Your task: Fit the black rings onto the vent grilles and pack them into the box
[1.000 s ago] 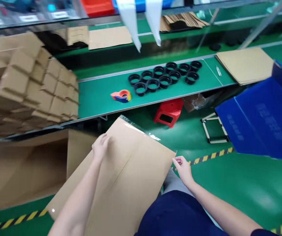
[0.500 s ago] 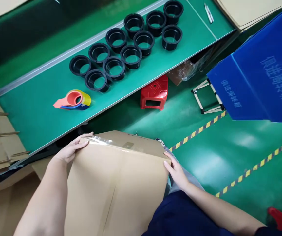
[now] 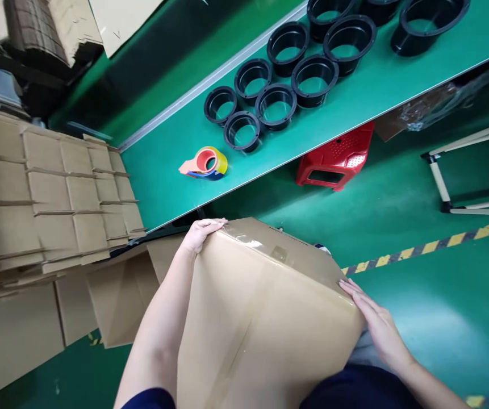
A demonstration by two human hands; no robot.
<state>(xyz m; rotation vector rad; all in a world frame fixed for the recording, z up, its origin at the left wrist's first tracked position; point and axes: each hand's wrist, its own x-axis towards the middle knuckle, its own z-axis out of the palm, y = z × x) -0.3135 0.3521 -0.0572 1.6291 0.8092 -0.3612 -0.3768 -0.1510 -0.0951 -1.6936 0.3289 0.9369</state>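
A large taped cardboard box (image 3: 265, 307) is held tilted against my body, with clear tape running over its top edge. My left hand (image 3: 204, 233) grips its far left corner, fingers over the edge. On the right corner rests my right hand (image 3: 374, 315), fingers stretched along the edge and palm against the side. Between them the two hands support the box. Beyond it, on the green table (image 3: 163, 187), sit a red, yellow and blue tape dispenser (image 3: 208, 163) and several black flanged rings (image 3: 276, 106). Neither hand touches these. The box's underside is hidden.
Cardboard dividers or small cartons (image 3: 52, 187) are stacked at left, with open cardboard boxes (image 3: 118, 301) below. A red stool (image 3: 338, 159) stands partly under the table. At right are a pipe frame (image 3: 442, 182) and yellow-black floor tape (image 3: 418, 250).
The view has swung left, bringing the stacked cardboard into sight and shifting the table items rightward in the picture. Both hands keep hold of the box, which is tilted slightly differently.
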